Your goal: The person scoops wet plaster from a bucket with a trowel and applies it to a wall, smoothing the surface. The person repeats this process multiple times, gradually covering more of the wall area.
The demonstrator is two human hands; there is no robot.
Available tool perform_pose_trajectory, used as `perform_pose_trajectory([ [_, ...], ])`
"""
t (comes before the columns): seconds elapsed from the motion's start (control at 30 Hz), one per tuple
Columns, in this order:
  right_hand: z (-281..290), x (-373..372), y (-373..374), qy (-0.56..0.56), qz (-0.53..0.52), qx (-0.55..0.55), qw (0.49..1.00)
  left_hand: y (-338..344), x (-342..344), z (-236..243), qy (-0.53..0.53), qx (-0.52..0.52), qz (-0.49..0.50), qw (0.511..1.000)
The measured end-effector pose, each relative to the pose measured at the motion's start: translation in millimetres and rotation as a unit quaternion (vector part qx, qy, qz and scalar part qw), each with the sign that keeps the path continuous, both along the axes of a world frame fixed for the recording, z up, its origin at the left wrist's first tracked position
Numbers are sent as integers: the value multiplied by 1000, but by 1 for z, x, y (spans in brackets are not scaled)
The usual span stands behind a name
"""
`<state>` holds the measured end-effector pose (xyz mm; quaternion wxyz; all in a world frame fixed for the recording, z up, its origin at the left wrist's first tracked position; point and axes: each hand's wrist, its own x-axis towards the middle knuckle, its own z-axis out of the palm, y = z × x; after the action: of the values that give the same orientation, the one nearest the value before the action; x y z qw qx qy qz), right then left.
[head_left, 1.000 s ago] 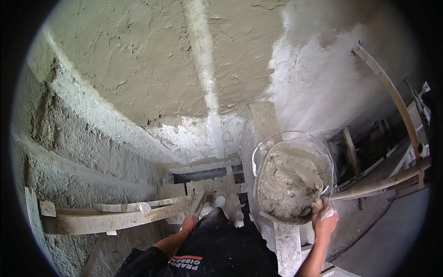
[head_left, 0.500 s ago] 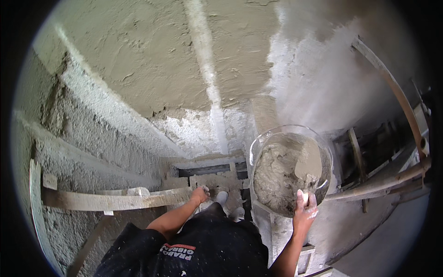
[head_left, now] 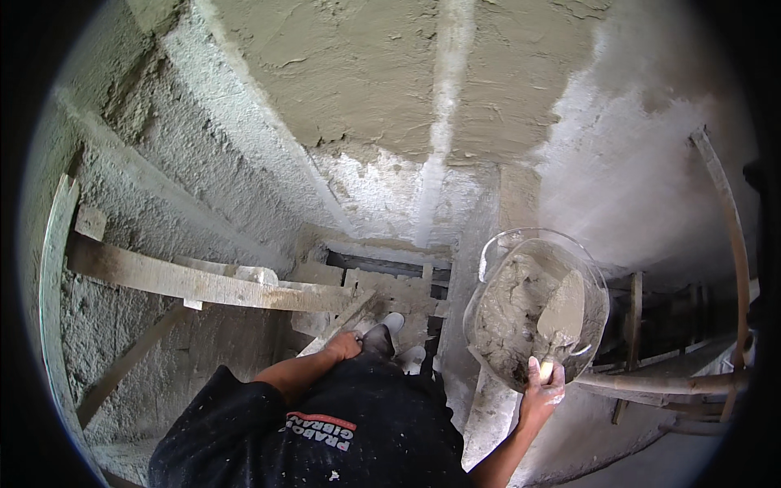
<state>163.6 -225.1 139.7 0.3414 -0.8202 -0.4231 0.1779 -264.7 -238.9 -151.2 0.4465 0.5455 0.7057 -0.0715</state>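
Note:
My right hand (head_left: 543, 389) grips the pale handle of a mortar-coated trowel (head_left: 561, 309), its blade lying over grey mortar (head_left: 508, 317) in a wide bucket (head_left: 476, 305) at the right. My left hand (head_left: 346, 343) is closed on a pale, mortar-stained flat board (head_left: 350, 313) that slants up and right beside my leg. My shoes (head_left: 393, 324) stand below on crusted planks (head_left: 415, 297).
Partly coated wet plaster (head_left: 358, 81) covers the wall ahead. Rough wall (head_left: 195, 195) rises on the left, crossed by a curved timber (head_left: 203, 285) and an upright strip (head_left: 53, 268). A leaning timber (head_left: 728, 228) and horizontal pole (head_left: 651, 382) are at the right, near dark gaps.
The view has swung, so the wall sits higher and further right. The trowel blade now lies flatter and higher in the bucket, and the board in my left hand shows more fully.

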Motion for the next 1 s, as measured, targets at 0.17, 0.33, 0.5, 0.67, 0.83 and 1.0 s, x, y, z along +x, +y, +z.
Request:
perform_pose_trajectory([
  [0.17, -3, -8, 9, 27, 21, 11, 999, 2, -12, -23, 13, 25, 1, 1000],
  [0.33, 5, -6, 14, 25, 28, -18, 999, 16, -18, -60, 26, -5, 40, 999],
  [0.5, 39, 34, 24, -203, 112, -123, 965, 25, -33, -70, 21, 4, 96, 995],
  [0.67, 61, 88, 67, -369, 185, -207, 887, 23, -48, -68, -78, 63, 124, 987],
  [0.83, 53, 117, 128, -509, 246, -259, 783, 19, -51, -51, -105, 64, 208, 970],
  [1.0, 10, 84, 151, -615, 397, -215, 647, 7, -49, -40, -100, 88, 219, 967],
])
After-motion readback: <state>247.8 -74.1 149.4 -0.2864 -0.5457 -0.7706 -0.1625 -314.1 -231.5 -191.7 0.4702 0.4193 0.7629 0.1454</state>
